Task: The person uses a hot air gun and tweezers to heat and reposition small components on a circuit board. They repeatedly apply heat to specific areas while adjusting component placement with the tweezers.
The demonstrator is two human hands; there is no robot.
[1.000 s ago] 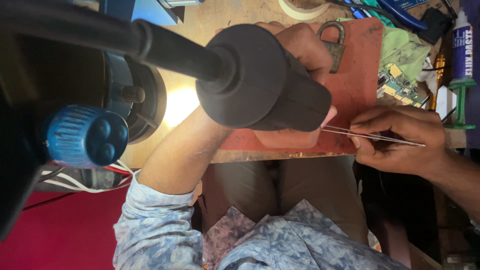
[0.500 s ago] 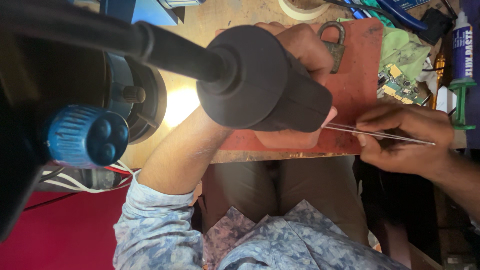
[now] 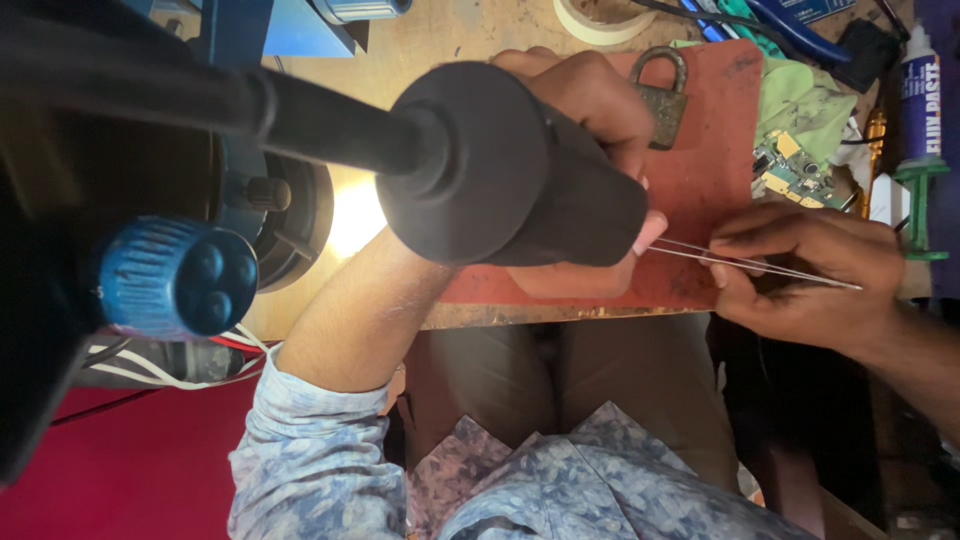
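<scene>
My right hand (image 3: 800,270) is closed to a pinch. Thumb and forefinger press together on the thin wire (image 3: 690,255), and the other fingers are curled loosely under them. The wire runs on past my knuckles and ends free off the right edge of the red mat (image 3: 715,110). The other way, it crosses the mat's lower right corner to my left hand (image 3: 590,95). That hand is curled over the middle of the mat with its thumb tip at the wire's near end. The black cylinder (image 3: 500,180) on its dark rod covers most of the fingers, so I cannot tell whether they truly grip the wire or only rest against it.

Since a second ago my right hand has crept a little up and toward the mat, and the wire has risen with it. My left hand has not moved. The wire is still stretched straight between the two hands (I can now make out what looks like two strands, not one), so the pull on it has held.

A rusty padlock (image 3: 662,90) lies on the mat's upper part, just beside my left knuckles. Off the mat's right edge a small circuit board (image 3: 795,172) sits on a green cloth (image 3: 810,100), with a white tube (image 3: 920,95) beyond it. Well left of the mat, past the lamp glow on the desk (image 3: 450,40), there is a blue knob (image 3: 180,278).
</scene>
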